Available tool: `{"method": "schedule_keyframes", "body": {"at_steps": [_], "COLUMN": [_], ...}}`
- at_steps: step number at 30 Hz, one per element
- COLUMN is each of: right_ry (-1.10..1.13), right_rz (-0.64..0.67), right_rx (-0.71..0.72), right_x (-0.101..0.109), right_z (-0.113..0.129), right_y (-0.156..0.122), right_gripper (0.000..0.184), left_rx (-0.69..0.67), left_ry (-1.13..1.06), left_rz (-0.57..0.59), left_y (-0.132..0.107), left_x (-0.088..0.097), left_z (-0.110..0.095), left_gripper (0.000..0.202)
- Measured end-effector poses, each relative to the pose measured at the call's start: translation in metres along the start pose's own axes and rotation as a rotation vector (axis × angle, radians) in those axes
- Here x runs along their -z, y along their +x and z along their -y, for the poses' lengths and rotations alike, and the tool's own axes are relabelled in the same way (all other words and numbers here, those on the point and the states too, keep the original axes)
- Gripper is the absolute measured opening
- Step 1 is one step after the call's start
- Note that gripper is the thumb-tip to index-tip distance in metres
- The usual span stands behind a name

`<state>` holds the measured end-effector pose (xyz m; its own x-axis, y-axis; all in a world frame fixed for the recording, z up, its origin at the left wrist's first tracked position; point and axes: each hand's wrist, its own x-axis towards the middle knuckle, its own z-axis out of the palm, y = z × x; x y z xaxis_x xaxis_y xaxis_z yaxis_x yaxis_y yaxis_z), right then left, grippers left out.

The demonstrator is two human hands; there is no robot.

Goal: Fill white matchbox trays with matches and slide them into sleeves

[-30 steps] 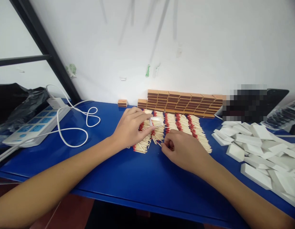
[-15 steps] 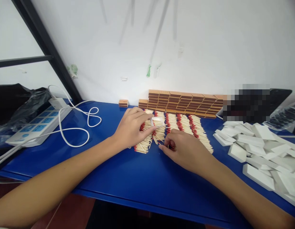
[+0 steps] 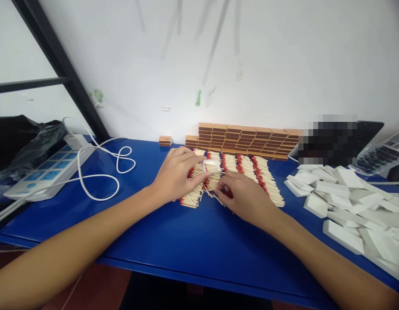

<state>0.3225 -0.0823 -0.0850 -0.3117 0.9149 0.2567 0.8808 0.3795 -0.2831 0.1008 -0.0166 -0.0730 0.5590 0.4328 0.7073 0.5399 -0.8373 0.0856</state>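
one boxy tray (image 3: 211, 165) is pinched by the left hand (image 3: 175, 174) near slender matchsticks (image 3: 266, 176); right hand (image 3: 246, 193), grip unclear.

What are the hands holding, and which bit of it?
The left hand pinches a small white tray by the end nearest that hand. Whether the right hand, curled by the matches, holds any can't be told.

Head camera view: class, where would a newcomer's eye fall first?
Probably on the red-tipped matchsticks in rows mid-picture, where the left hand holds a small white tray and the right hand curls close by. Next come the stacked matchboxes along the wall behind, and the heap of white pieces, perhaps more trays, at the right.
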Motion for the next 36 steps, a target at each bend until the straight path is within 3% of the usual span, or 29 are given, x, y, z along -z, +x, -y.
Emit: {"method": "schedule_keyframes", "body": {"at_steps": [5, 10, 21, 28, 32, 36], "right_ry": [-0.028, 0.020, -0.016, 0.056, 0.125, 0.133], "right_rz": [-0.009, 0.134, 0.185, 0.293, 0.263, 0.146], "right_rx": [0.005, -0.104, -0.126, -0.226, -0.257, -0.201], "right_x": [0.008, 0.020, 0.015, 0.021, 0.031, 0.038], "right_z": [-0.002, 0.005, 0.013, 0.013, 0.006, -0.004], "right_y": [-0.001, -0.007, -0.010, -0.007, -0.005, -0.002], "right_gripper": [0.015, 0.014, 0.011, 0.012, 0.014, 0.016], "left_rx": [-0.015, -0.026, -0.015, -0.021, -0.018, -0.029], "left_ry": [0.025, 0.035, 0.031, 0.032, 0.030, 0.020], "left_rz": [-0.032, -0.029, -0.007, -0.017, -0.012, -0.005], "left_y": [0.001, 0.001, -0.001, 0.000, -0.001, -0.001], "left_x": [0.000, -0.001, -0.002, -0.002, -0.003, -0.004], "left_z": [0.001, 0.001, 0.002, 0.003, 0.004, 0.005], "left_gripper": [0.034, 0.036, 0.037, 0.037, 0.038, 0.039]}}
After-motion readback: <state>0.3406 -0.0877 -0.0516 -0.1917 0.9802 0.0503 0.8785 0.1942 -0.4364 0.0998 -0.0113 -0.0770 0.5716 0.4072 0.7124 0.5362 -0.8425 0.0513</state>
